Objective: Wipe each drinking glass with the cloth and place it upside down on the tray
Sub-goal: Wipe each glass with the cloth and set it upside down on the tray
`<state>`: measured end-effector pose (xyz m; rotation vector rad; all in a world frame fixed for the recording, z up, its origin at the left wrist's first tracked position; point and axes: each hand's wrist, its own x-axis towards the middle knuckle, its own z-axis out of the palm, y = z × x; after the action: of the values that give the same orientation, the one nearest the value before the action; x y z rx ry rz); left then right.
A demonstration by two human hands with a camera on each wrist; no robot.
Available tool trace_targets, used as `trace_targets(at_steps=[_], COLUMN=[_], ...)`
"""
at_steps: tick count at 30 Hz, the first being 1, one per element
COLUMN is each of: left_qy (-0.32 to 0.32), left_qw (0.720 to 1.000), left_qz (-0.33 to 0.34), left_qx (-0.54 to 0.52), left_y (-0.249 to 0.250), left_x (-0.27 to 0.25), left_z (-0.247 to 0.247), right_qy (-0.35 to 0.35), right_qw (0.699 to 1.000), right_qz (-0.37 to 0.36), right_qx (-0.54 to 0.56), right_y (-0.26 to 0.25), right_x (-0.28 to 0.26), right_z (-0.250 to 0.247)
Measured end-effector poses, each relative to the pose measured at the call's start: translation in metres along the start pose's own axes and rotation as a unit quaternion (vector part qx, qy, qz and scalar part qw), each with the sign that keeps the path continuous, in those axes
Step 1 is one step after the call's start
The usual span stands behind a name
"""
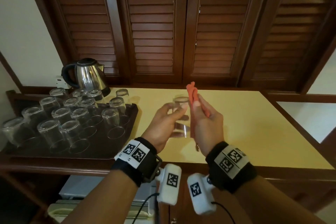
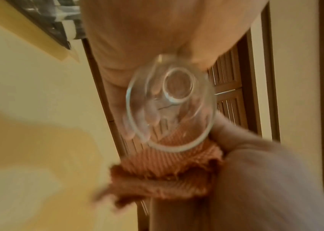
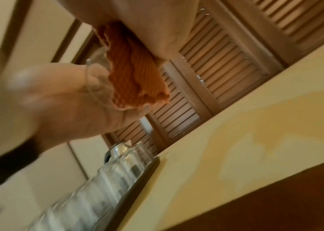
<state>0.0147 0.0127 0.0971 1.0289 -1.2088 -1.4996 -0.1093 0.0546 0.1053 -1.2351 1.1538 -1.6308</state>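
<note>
- The left hand (image 1: 163, 122) is in the middle of the head picture, with its fingers curled round a clear glass (image 1: 181, 114).
- The glass is up in the air over the yellow table (image 1: 254, 123). Its open end faces the person. The left wrist picture looks right into that open end (image 2: 170, 109).
- The right hand (image 1: 205, 120) is just to the right of the glass. Its thumb and fingers press an orange cloth (image 1: 193, 94) flat against the side of the glass.
- One end of the cloth sticks up past the fingertips.
- A dark tray (image 1: 132, 114) sits at the left of the head picture. Many glasses (image 1: 67, 127) stand on it upside down.
- A shiny kettle (image 1: 87, 74) stands behind the tray, in the upper left.
- Brown wooden shutters (image 1: 154, 23) fill the top of the picture.
</note>
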Motion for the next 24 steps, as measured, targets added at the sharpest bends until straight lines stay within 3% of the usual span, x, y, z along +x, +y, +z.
trace_targets(at_steps=[3,7,11,13,15,18,20,22,24], left_qy=[0.069,0.004,0.059,0.019,-0.009,0.044,0.027,-0.022,0.005], left_qw=[0.997,1.000,0.998,0.999,1.000,0.999,1.000,1.000,1.000], left_qz=[0.022,-0.025,0.011,-0.023,-0.014,0.027,0.004,-0.009,0.014], left_qx=[-0.019,0.009,-0.020,-0.028,0.008,0.018,0.003,0.019,0.024], left_y=[-0.001,-0.010,-0.011,-0.008,-0.010,-0.007,-0.005,-0.007,-0.008], left_x=[0.006,0.001,0.004,0.000,0.000,0.004,0.001,-0.004,-0.007], left_z=[0.005,0.013,0.016,0.017,0.018,0.015,0.012,0.013,0.014], right_qy=[-0.038,0.008,-0.039,-0.027,0.010,-0.007,-0.018,0.017,0.022], right_qw=[0.998,1.000,0.998,0.999,1.000,0.999,0.999,1.000,1.000], right_qz=[-0.007,0.027,0.018,0.020,0.026,0.022,0.009,0.015,0.013], right_qx=[-0.040,0.008,-0.036,-0.028,0.003,-0.032,-0.043,-0.015,-0.006], right_y=[0.006,0.009,0.015,0.018,0.015,0.016,0.015,0.012,0.010], right_x=[-0.013,0.000,-0.011,-0.009,-0.001,-0.013,-0.019,-0.008,-0.005], right_z=[0.001,-0.014,-0.012,-0.017,-0.023,-0.013,-0.009,-0.014,-0.014])
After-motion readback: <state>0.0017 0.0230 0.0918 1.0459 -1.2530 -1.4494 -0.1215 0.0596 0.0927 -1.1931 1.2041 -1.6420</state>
